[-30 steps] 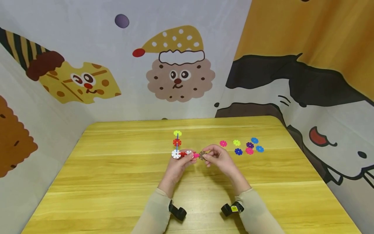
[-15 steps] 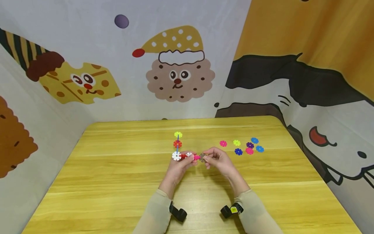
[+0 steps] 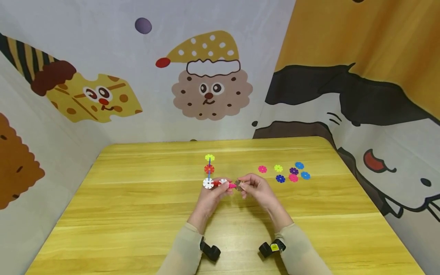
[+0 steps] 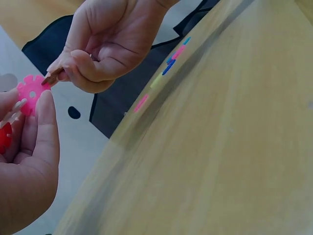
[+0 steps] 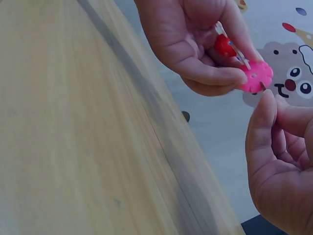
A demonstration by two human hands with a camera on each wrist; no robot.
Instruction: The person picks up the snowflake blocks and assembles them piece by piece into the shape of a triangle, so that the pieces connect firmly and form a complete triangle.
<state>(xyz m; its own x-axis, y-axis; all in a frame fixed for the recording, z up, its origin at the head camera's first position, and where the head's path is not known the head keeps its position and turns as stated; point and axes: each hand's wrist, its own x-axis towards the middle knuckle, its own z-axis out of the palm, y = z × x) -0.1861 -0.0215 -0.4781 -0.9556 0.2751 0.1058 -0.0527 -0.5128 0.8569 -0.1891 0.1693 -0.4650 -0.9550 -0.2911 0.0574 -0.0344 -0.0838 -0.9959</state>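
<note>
My left hand [image 3: 210, 198] pinches a chain of slotted building discs near its right end. Leading away from me are a yellow disc [image 3: 209, 157], a red disc [image 3: 209, 169] and blue ones seen edge-on, down to a white disc [image 3: 207, 183] at the corner. From there the row runs right to a pink disc [image 4: 28, 87]. Between thumb and fingertips, my right hand [image 3: 260, 190] pinches a brown disc [image 4: 52, 77]. Its edge meets the pink disc's rim in both wrist views; how deep it sits in the slot I cannot tell.
Several loose discs lie on the wooden table [image 3: 137, 214] right of my hands, among them a pink disc [image 3: 262, 169], a yellow-green disc [image 3: 278, 168] and a dark blue disc [image 3: 280, 178]. A patterned cloth [image 3: 154, 107] hangs behind the table.
Both hands and the chain have come slightly lower and closer to me, mostly in the first half second. Each hand keeps its pinch. The loose discs lie where they were.
</note>
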